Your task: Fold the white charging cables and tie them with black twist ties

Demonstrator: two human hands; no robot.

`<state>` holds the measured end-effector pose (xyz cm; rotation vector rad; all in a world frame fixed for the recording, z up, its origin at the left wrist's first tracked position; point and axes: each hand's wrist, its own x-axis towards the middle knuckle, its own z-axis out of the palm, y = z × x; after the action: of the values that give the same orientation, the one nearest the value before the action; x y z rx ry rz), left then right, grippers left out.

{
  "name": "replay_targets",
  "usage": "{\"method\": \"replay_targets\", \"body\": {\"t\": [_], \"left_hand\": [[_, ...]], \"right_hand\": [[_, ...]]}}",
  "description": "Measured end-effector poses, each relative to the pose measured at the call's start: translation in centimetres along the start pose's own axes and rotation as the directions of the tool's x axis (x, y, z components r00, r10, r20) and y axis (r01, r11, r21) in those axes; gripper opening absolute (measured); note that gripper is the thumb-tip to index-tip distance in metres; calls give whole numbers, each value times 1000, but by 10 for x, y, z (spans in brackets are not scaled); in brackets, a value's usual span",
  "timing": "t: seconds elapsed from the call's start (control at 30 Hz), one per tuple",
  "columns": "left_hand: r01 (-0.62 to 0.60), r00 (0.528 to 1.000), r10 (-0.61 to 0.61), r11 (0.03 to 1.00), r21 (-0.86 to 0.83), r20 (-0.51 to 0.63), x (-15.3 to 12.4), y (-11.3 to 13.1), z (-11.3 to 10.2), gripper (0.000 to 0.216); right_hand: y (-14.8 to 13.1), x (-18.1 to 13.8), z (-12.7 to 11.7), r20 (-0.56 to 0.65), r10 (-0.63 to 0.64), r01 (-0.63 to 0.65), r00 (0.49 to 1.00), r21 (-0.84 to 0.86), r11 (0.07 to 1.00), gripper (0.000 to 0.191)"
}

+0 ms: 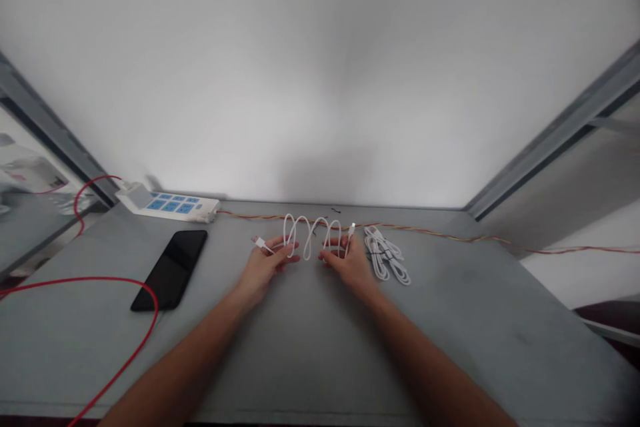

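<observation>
A white USB charging cable (307,255) stretches in loose coils between my two hands, above the grey tabletop. My left hand (266,263) pinches its left end, and a plug (262,243) sticks out past the fingers. On the other side my right hand (349,261) grips the coils near the small connector (351,229), which points upward. Just right of that hand lie white bundled cables (386,255) fastened with dark ties. To the left of my left hand rests a black smartphone (173,268), screen up.
A white power strip (175,205) with blue sockets lies at the back left, a charger (136,196) plugged in. A red cable (150,293) loops over the left side and touches the phone. Twisted wire (430,231) runs along the back, before a white wall (320,80).
</observation>
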<state>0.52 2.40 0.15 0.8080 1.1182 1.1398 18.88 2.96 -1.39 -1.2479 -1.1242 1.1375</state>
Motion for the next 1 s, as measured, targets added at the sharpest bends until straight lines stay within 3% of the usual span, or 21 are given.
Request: {"method": "replay_targets", "body": {"t": [1.0], "left_hand": [[13, 1000, -14, 998, 63, 9, 0, 3, -1, 43]], "right_hand": [[5, 1, -3, 21, -22, 24, 1000, -98, 995, 37]]}}
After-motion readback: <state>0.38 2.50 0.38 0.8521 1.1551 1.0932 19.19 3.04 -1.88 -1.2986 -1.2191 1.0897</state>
